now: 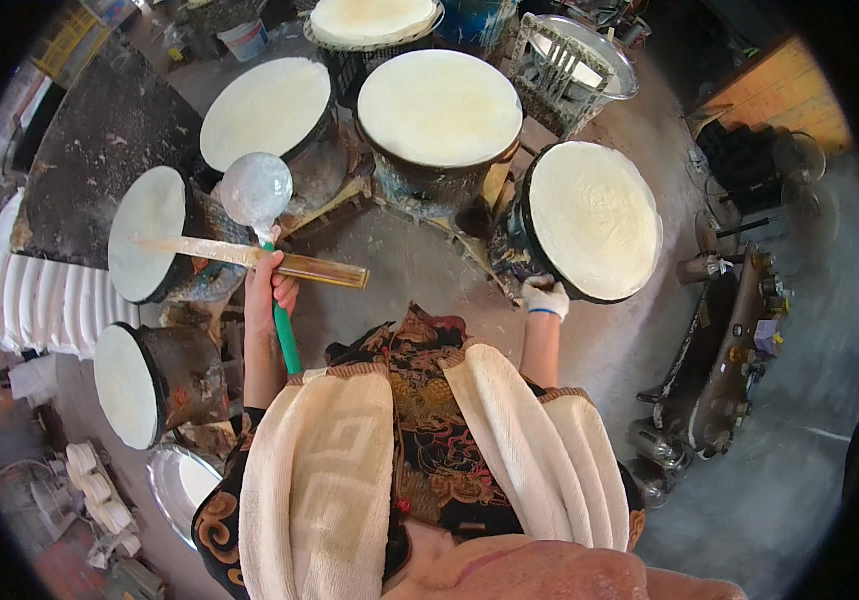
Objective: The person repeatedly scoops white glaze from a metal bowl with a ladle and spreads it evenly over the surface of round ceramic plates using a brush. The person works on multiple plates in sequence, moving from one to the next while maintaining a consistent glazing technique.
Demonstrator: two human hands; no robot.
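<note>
My bare left hand [272, 283] holds a metal ladle [257, 187] by its green handle, together with a flat wooden stick [309, 268] lying crosswise. The stick's pale, coated end points left, across a round container of smooth off-white material [145, 236]. In a white knit glove, my right hand [546, 298] is against the lower edge of a dark-sided container, whose round top of cream-coloured material [594, 221] looks slightly wrinkled. Its fingertips are hidden. Between and beyond my hands stand two more such containers, one in the middle [440, 109], one left of it [268, 112].
Another filled container [127, 386] stands at the lower left, near a metal basin [174, 487]. A further round one [373, 21] is at the far top. Stacked white sacks [61, 300] lie left. A crate-like rack [560, 75] leans by a large basin; machinery [729, 360] stands right.
</note>
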